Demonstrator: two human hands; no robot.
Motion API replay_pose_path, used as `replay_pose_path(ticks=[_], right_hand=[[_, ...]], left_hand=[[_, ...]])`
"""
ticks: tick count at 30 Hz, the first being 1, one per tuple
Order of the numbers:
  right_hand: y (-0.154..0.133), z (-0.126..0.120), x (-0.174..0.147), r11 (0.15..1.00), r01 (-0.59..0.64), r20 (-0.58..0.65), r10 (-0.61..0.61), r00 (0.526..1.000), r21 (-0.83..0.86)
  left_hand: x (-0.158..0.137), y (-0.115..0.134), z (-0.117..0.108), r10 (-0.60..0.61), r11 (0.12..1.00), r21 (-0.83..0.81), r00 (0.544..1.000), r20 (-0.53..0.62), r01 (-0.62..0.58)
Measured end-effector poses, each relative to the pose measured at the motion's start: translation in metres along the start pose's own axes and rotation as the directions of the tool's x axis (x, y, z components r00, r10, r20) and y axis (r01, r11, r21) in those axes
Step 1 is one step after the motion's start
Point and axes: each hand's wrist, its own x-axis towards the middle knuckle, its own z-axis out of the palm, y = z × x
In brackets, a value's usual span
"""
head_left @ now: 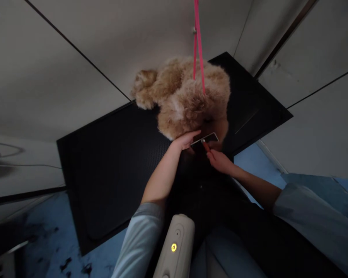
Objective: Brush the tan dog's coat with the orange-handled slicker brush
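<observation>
A curly, tan-furred dog (188, 96) is on a black table (113, 166), with a pink strap (200, 46) running down to it from above. My left hand (188, 139) is against the fur at the near side of the dog, its thumb along the coat and its other fingers curled under, partly hidden. In my right hand (220, 161) is a slicker brush (209, 139) with a reddish handle and a wide rectangular head with a pale rim. The brush head lies at the dog's near lower side, close to my left fingertips. Shadow hides the brush's contact with the fur.
Pale wall panels (75, 77) rise behind the table. A pale device (175, 243) with a yellow light is close below the camera. Dark clumps (66, 264) lie on the blue floor (50, 231). A thin cable (26, 165) hangs at the left.
</observation>
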Motion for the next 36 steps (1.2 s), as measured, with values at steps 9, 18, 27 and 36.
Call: replay_pose_path(ticks=[9, 18, 27, 36], right_hand=[[0.022, -0.006, -0.028, 0.993, 0.116, 0.289, -0.110, 0.951, -0.003], [0.045, 0.017, -0.027, 0.998, 0.012, 0.274, 0.004, 0.962, -0.055], [0.032, -0.005, 0.001, 0.994, 0.094, -0.116, -0.087, 0.989, 0.058], [0.024, -0.014, 0.009, 0.979, 0.195, -0.171, -0.181, 0.968, 0.067]], left_hand=[[-0.016, -0.004, 0.020, -0.002, 0.995, -0.095, 0.998, 0.059, 0.008], [-0.030, 0.008, 0.020, 0.165, 0.983, -0.079, 0.986, -0.037, -0.167], [-0.034, 0.023, 0.015, 0.109, 0.994, 0.021, 0.993, -0.032, -0.109], [-0.031, 0.022, 0.020, 0.231, 0.940, 0.258, 0.973, 0.004, -0.224]])
